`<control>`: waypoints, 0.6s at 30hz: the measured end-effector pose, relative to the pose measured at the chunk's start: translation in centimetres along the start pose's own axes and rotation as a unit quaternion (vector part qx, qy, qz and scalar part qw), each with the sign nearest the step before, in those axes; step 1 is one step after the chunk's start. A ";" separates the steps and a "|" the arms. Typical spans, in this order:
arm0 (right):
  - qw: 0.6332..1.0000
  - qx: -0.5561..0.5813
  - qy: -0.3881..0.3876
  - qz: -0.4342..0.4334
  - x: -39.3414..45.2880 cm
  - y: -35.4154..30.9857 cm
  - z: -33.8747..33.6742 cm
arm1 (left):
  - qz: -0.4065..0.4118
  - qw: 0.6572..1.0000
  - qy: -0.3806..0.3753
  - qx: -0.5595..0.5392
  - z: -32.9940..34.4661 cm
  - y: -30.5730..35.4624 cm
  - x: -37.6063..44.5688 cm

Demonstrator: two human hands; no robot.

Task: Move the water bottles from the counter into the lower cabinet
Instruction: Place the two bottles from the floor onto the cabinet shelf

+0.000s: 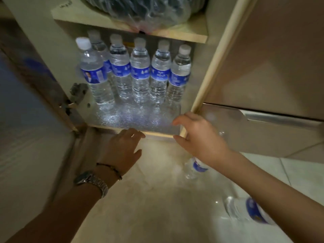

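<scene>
Several clear water bottles with blue labels and white caps stand upright in a row on the bottom shelf of the open lower cabinet. Its floor is lined with glittery foil. My left hand hovers just in front of the shelf's front edge, fingers apart, holding nothing. My right hand is at the shelf's right front corner, also open and empty. Two more bottles lie on the tiled floor: one partly under my right forearm, another at the lower right, blurred.
An upper shelf carries a bulky plastic bag. The open cabinet door hangs at the left on a metal hinge. The right cabinet side and a shiny metal kickplate stand at the right. Pale floor tiles lie below.
</scene>
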State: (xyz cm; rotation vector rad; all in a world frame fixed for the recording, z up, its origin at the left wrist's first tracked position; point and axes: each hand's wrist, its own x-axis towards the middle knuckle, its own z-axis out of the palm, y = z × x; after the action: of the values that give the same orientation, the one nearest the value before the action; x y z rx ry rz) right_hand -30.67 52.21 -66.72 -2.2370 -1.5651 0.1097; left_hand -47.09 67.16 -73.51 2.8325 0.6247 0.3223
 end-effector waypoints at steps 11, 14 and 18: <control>0.991 0.008 0.009 0.131 -10.4 5.7 -7.1 | 0.133 0.988 -0.027 -0.075 0.4 9.1 1.9; 0.985 -0.001 -0.023 0.171 -13.3 6.7 -8.2 | 0.156 0.982 -0.031 -0.104 0.5 11.1 2.3; 0.968 0.010 -0.086 0.235 -17.1 8.1 -8.8 | 0.172 0.976 -0.023 -0.133 1.1 13.0 2.7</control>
State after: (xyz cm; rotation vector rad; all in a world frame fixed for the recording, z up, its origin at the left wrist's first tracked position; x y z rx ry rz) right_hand -27.19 31.73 -64.46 -2.5968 -1.0689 0.4605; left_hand -39.39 56.64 -70.72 2.6660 0.0664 0.3645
